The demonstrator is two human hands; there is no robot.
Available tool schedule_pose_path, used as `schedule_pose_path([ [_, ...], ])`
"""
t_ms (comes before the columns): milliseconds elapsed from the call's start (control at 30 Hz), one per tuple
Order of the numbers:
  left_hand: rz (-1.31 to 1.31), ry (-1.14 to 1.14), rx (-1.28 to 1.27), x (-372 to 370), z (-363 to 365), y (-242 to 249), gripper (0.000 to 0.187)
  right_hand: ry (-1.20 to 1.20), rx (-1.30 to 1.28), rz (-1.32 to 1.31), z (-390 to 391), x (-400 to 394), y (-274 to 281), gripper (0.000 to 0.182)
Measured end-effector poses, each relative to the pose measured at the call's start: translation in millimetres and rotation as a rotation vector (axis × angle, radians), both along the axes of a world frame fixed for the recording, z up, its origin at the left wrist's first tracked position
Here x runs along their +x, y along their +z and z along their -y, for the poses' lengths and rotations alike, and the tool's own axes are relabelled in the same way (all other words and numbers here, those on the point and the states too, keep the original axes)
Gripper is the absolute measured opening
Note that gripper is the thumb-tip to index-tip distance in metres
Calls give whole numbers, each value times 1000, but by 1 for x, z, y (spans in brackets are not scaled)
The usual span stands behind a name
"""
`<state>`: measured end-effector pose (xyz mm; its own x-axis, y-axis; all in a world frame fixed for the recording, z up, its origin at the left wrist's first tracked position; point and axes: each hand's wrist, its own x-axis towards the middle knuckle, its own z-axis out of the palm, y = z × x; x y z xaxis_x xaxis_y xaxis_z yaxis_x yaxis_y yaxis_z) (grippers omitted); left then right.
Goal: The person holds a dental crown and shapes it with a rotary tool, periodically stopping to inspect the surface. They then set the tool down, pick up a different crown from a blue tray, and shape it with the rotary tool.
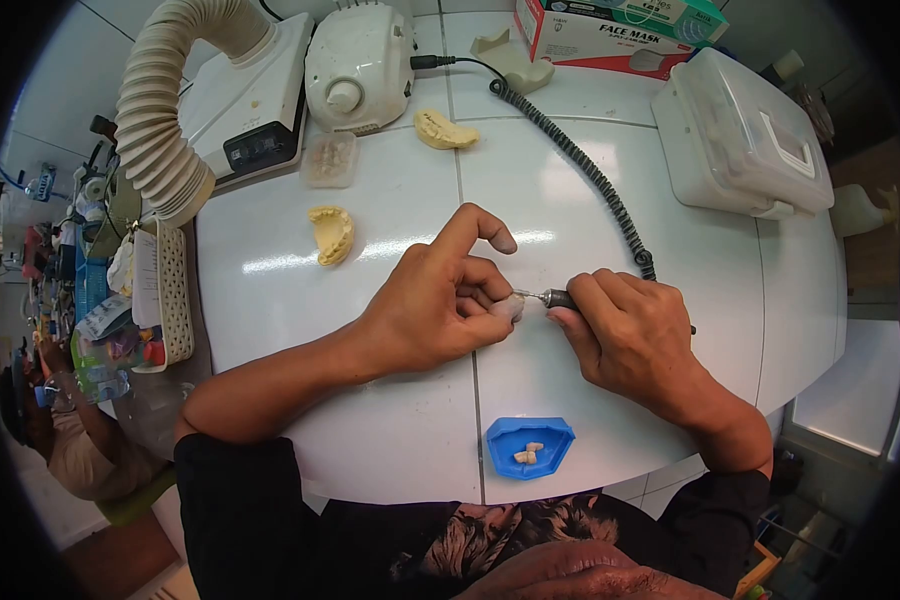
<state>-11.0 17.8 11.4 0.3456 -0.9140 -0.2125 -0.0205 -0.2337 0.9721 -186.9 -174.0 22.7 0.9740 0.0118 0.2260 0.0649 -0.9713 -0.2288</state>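
My right hand (635,335) is closed round a dark rotary handpiece (560,299), held like a pen. Its thin metal bit points left at the fingertips of my left hand (425,300). The left thumb and a finger are pinched together there, the thumb tip whitish with dust, while the index finger is raised and bent. Whatever small piece they hold is too hidden to name. Nearer my body sits a blue tray (500,467) with several small tooth-coloured pieces (528,454). Beyond the left hand lie a yellowish dental cast (331,236) and a second cast (444,130).
A black coiled cord (600,176) runs from the white control unit (358,70) towards the handpiece. A ribbed hose (155,120) hangs at the back left. A small clear box (330,160), a lidded white case (735,140) and a face mask box (600,40) stand behind. Another person (90,450) sits at left.
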Motion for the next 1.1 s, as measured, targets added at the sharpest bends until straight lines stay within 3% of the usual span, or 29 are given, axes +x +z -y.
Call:
schedule_pose_path([
  [1100, 26, -20, -7, 0, -1, 0, 48, -10, -2, -20, 1, 0, 1, 27],
])
